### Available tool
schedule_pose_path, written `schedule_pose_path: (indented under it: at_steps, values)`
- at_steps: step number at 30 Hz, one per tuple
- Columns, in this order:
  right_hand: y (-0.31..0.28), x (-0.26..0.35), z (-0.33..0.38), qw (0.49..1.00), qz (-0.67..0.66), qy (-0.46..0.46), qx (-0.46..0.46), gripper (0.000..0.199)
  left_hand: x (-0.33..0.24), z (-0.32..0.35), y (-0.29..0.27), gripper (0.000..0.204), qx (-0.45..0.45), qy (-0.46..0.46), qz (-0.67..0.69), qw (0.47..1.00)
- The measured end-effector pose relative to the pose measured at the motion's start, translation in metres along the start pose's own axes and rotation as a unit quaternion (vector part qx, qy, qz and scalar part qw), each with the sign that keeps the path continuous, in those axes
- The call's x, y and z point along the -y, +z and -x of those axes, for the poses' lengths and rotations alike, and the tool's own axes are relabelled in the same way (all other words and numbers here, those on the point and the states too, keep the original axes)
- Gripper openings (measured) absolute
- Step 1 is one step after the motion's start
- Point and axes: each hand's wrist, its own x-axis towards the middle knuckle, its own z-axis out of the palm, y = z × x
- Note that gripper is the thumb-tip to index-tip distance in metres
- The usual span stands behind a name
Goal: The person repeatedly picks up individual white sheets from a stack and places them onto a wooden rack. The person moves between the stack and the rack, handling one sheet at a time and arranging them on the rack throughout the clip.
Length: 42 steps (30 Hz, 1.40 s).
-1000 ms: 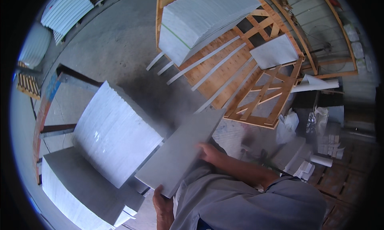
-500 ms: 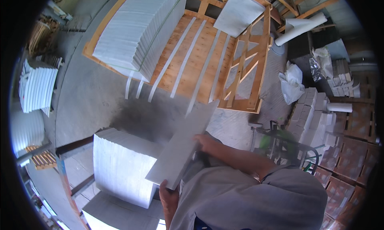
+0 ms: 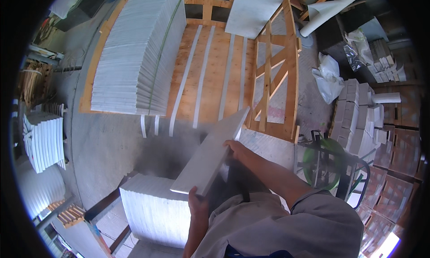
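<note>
I carry a long, pale grey flat slab [image 3: 209, 154] tilted in front of my body, its far end pointing toward the wooden crate. My left hand [image 3: 198, 203] is closed on the slab's near end at the lower edge. Farther along, on its right edge, my right hand [image 3: 235, 148] grips it, the fingers partly hidden behind the slab. Just left of the slab's near end stands a block of stacked white slabs [image 3: 154, 206].
Ahead lies a wooden crate [image 3: 275, 130] with white strips [image 3: 204, 76] on its floor and a strapped row of white slabs [image 3: 130, 56] along its left side. To the right are a green hose reel [image 3: 309, 161], stacked white boxes [image 3: 345, 108] and a white bag [image 3: 329, 81].
The slab and both hands have shifted slightly right, still gripping. My view has turned, so the crate sits further left and the near slab stack lower.
</note>
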Motion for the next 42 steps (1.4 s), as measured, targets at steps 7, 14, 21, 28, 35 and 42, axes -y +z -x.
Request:
schedule_pose_path:
  at_steps: [7, 14, 21, 28, 35, 42]
  values:
    - [0.014, 0.044, -0.095, 0.995, 0.068, -0.045, -0.050, 0.033, -0.033, -0.091, 0.050, 0.057, -0.092, -0.135, 0.215, 0.963]
    - [0.032, 0.058, -0.125, 0.996, 0.018, -0.075, -0.037, 0.031, -0.019, -0.146, 0.048, 0.053, -0.001, 0.001, -0.165, 0.986]
    - [0.041, 0.051, -0.020, 0.981, -0.032, -0.173, 0.084, 0.040, -0.049, -0.153, 0.128, 0.044, -0.053, -0.140, 0.199, 0.968]
    - [-0.043, -0.009, 0.103, 0.960, 0.112, -0.216, 0.138, 0.031, -0.033, -0.170, 0.196, 0.033, -0.040, -0.088, 0.156, 0.983]
    - [-0.215, -0.032, 0.153, 0.923, 0.168, -0.329, 0.112, 0.032, 0.046, -0.297, 0.192, 0.034, 0.062, 0.370, -0.409, 0.832]
    - [-0.414, 0.028, 0.195, 0.921, 0.037, -0.365, 0.130, 0.031, 0.099, -0.342, 0.272, 0.034, 0.035, 0.353, -0.453, 0.818]
